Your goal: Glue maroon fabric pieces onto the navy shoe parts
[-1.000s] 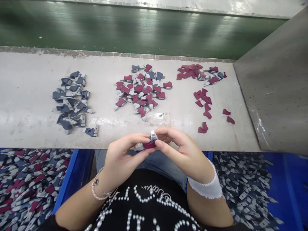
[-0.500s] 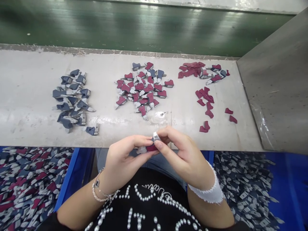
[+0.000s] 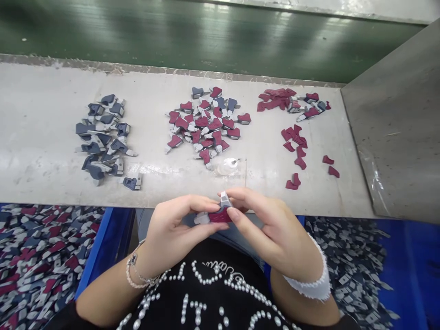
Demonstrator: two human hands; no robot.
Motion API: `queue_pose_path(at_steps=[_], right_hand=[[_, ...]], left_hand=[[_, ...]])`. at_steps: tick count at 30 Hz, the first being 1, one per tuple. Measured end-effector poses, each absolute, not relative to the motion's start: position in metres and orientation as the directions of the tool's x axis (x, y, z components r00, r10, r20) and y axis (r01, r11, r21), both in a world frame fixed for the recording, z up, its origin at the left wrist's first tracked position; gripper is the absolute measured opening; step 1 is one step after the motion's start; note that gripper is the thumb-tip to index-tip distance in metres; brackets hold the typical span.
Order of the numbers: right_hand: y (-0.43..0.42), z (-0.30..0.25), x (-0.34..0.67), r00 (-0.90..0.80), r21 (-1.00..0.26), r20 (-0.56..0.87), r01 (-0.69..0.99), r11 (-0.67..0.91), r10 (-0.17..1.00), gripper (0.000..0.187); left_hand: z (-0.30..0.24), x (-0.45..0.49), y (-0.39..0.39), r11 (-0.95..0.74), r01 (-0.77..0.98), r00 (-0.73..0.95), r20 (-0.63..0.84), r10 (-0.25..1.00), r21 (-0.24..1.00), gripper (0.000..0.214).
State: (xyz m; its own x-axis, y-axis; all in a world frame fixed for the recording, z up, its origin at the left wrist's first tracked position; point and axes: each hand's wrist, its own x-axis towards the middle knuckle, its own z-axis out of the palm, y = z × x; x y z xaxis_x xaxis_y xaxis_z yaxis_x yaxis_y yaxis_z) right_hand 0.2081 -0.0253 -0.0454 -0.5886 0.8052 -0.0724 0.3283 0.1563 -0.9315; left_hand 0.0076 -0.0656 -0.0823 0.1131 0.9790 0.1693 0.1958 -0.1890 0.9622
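Between both hands, just over the table's front edge, is a small grey plastic part with a dark red inlay piece (image 3: 219, 215) on its face. My left hand (image 3: 182, 224) pinches its left end and lower edge between thumb and fingers. On the right end, the thumb of my right hand (image 3: 259, 220) presses by the red face, its fingers behind. Beyond the hands lies a pile of grey parts with red faces (image 3: 202, 123). A small white bottle or dish (image 3: 227, 166) with a thin dark tip sits in front of that pile.
Blue-grey parts without red faces (image 3: 103, 137) lie at the left of the table (image 3: 41, 151). Loose red pieces (image 3: 292, 137) are scattered at the right, near a metal panel (image 3: 398, 119). Blue bins full of parts (image 3: 44, 256) (image 3: 357, 266) stand below on both sides.
My right thumb has slid towards the right end of the part, so more of its red face shows. The hands have shifted slightly down and the view has tilted a little.
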Motion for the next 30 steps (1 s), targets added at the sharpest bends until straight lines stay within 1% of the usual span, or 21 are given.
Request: queue_pose_path(at_steps=[5,12,16,18,21,24,26,30], right_hand=[[-0.026,-0.041,0.209,-0.589,-0.904,-0.076,0.382,0.194,0.804,0.010],[-0.028,-0.041,0.205,-0.557,-0.899,-0.109,0.409,0.158,0.823,0.012],[-0.027,-0.044,0.204,-0.597,-0.907,-0.111,0.387,0.164,0.794,0.011],[-0.027,-0.047,0.205,-0.625,-0.899,-0.086,0.385,0.210,0.776,0.016],[-0.029,-0.051,0.205,-0.644,-0.853,-0.009,0.403,0.330,0.765,0.027],[-0.033,-0.052,0.205,-0.672,-0.774,0.038,0.449,0.447,0.740,0.032],[-0.035,-0.051,0.205,-0.704,-0.713,0.057,0.468,0.522,0.708,0.034],[-0.036,-0.049,0.208,-0.760,-0.636,0.076,0.461,0.619,0.645,0.040]], left_hand=[[-0.079,0.008,-0.065,-0.221,0.214,0.133,0.196,0.972,0.951,0.029],[-0.081,0.009,-0.067,-0.247,0.220,0.115,0.227,0.967,0.944,0.028],[-0.084,0.008,-0.068,-0.210,0.229,0.079,0.197,0.977,0.950,0.027],[-0.084,0.007,-0.067,-0.172,0.256,0.070,0.159,0.985,0.951,0.026],[-0.080,0.006,-0.064,-0.116,0.325,0.088,0.092,0.992,0.939,0.028],[-0.076,0.005,-0.062,-0.069,0.373,0.101,0.033,0.994,0.925,0.020],[-0.075,0.006,-0.061,-0.045,0.348,0.110,0.007,0.994,0.936,0.013],[-0.079,0.007,-0.061,-0.015,0.243,0.104,-0.011,0.994,0.970,0.015]])
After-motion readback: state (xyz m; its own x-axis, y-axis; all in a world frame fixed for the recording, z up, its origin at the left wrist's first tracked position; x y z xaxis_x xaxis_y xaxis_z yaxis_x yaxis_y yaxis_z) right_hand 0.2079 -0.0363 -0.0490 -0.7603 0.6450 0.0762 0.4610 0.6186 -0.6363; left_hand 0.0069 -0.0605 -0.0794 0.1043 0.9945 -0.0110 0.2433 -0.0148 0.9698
